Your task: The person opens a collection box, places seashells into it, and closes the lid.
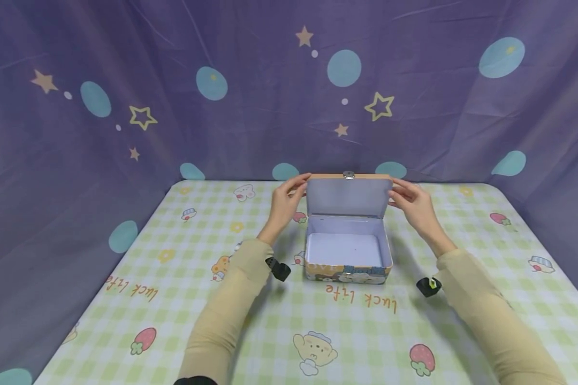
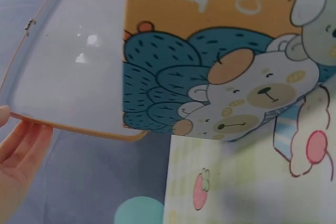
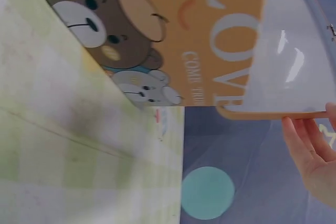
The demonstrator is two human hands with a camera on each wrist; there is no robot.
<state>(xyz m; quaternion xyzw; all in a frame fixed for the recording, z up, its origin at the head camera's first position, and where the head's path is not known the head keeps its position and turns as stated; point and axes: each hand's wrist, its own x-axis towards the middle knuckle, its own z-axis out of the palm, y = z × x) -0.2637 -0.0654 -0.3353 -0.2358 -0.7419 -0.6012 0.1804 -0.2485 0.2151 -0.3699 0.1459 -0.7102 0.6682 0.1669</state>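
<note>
A tin box (image 1: 348,275) with cartoon bears on its outer walls stands in the middle of the table, its hinged lid (image 1: 349,196) raised upright. The plain inside of the box and lid faces me. A metal clasp (image 1: 349,175) sits on the lid's top edge. My left hand (image 1: 284,202) pinches the lid's left edge near the top corner, and my right hand (image 1: 415,204) pinches the right edge likewise. In the left wrist view, the left fingers (image 2: 32,142) lie along the lid's rim. The right wrist view shows the right thumb and fingers (image 3: 310,142) at the opposite rim.
A green-and-white checked tablecloth (image 1: 250,342) printed with strawberries, bears and lettering covers the table. Behind it and to the sides hangs a purple curtain (image 1: 270,123) with stars and blue ovals. Black wrist cameras (image 1: 278,269) hang under both sleeves.
</note>
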